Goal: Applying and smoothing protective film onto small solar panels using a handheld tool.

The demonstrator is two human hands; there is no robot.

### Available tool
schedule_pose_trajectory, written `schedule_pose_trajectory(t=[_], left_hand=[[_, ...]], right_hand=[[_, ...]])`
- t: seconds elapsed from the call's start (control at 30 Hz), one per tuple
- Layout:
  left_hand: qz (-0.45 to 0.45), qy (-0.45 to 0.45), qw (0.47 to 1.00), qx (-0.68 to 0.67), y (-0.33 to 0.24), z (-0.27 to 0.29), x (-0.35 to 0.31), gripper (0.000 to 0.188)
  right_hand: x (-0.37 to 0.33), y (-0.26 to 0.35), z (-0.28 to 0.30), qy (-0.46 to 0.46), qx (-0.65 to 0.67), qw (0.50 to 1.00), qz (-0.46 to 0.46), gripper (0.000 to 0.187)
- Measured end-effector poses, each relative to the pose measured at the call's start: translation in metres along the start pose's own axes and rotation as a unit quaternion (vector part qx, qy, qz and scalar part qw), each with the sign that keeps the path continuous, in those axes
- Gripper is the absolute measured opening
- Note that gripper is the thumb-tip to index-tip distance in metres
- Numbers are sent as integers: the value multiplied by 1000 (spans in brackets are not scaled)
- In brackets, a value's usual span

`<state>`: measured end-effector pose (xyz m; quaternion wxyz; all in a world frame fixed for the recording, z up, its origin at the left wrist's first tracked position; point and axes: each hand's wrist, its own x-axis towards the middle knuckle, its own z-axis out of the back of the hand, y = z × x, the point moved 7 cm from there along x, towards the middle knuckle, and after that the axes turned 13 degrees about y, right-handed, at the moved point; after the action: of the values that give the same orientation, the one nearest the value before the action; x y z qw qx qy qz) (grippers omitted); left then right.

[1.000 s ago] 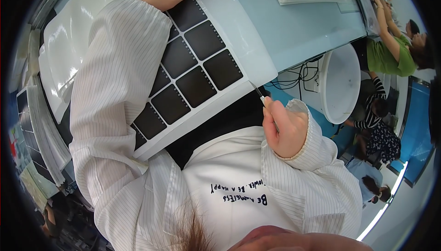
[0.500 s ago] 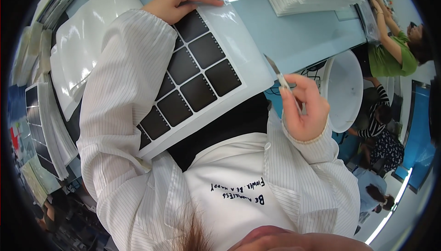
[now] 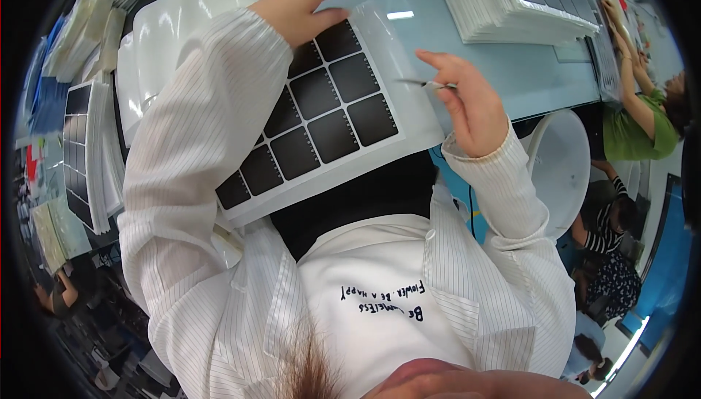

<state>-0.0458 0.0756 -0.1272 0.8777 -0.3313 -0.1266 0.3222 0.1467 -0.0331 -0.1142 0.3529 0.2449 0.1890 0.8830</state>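
Observation:
A white glossy sheet [image 3: 292, 187] carrying rows of black square pieces [image 3: 332, 136] lies slanted at the table's near edge, its lower border over my lap. My left hand [image 3: 307, 8] reaches across its far side, fingers stretched out and thumb apart, holding nothing. Part of the sheet is hidden by my left sleeve. Over the sheet's right margin, my right hand [image 3: 471, 100] grips a small slim-bladed knife [image 3: 423, 83], its tip pointing left above the clear strip beside the squares. The index finger is raised off the knife. Whether the tip touches the sheet, I cannot tell.
A thick stack of similar sheets [image 3: 504, 16] stands far right on the pale table [image 3: 427, 30]. Glossy white sheets [image 3: 182, 19] lie to the left, with another stack [image 3: 77, 151] beyond. A white bin [image 3: 562, 158] stands right; a co-worker in green [image 3: 642, 121] works behind.
My right hand has moved up and inward, bringing the knife from beyond the sheet's right corner to over its margin. My left hand has shifted slightly right, its thumb spreading wider.

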Motion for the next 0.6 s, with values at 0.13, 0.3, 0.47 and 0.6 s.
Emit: schedule_pose_trajectory(t=[0.13,0.3,0.47,0.6], left_hand=[[-25,21,996,80,-36,6,-54,49],[-34,-3,993,114,-90,22,-136,45],[89,-126,988,-12,-90,9,-246,32],[159,-163,952,-207,-81,-61,-318,37]], right_hand=[[-6,-5,-24,91,33,995,4,26],[-13,-7,-22,88,-10,996,-7,30],[-36,-5,-1,-5,95,992,-89,21],[-48,-21,37,6,78,984,-160,15]])
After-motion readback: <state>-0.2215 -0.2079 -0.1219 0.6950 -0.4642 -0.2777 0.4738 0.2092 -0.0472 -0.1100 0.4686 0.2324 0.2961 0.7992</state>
